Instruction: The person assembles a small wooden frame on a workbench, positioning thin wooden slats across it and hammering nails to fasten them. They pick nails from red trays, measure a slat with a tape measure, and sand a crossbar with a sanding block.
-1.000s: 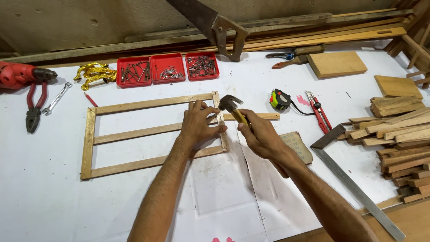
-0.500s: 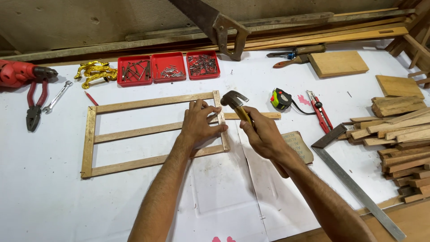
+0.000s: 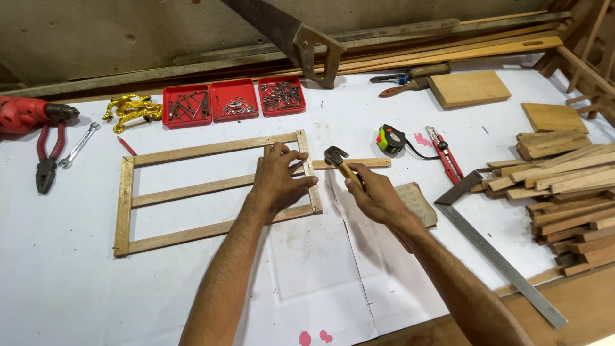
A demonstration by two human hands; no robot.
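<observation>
While gripped, hammer beside red trays

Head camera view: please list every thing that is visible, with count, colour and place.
wooden frame: one, pale wood, table centre-left
hammer: one, dark head, beside frame's right end
red trays: three, holding nails, table back
pliers: one, red handles, far left
tape measure: one, yellow-black, right of centre
steel square: one, grey, right front
wood offcuts: a pile, pale, right edge
hand saw: one, rusty, back wall
left hand: on the frame
right hand: gripping the hammer
</observation>
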